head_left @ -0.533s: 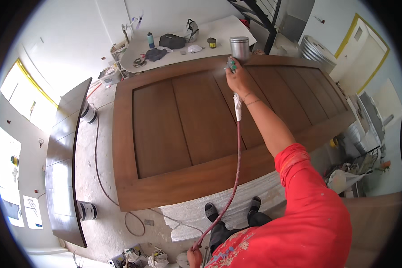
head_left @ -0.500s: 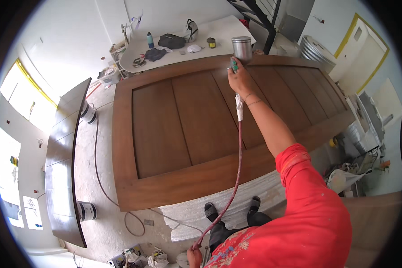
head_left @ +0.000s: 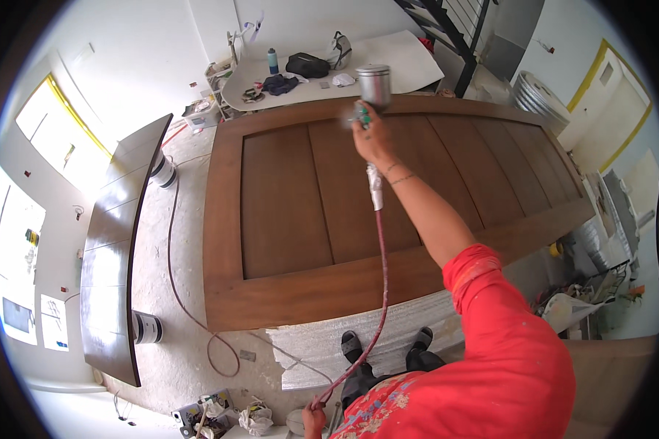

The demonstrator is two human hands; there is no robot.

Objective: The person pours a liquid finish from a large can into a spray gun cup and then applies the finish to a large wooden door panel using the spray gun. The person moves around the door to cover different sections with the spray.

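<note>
Over one panel (head_left: 282, 205), seemingly one sprayer (head_left: 375, 89)

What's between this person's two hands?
In the head view, a reddish hose, white-wrapped near its top, runs from the left hand to the spray gun in the right hand.

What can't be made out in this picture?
Head view:
Inside of the metal cup: hidden by its lid.
Handle of the spray gun: covered by the right hand.
Its front end: blurred.
Arm beyond the left hand: cut off by lower edge.
Whatever supports the wooden panel: hidden beneath it.
</note>
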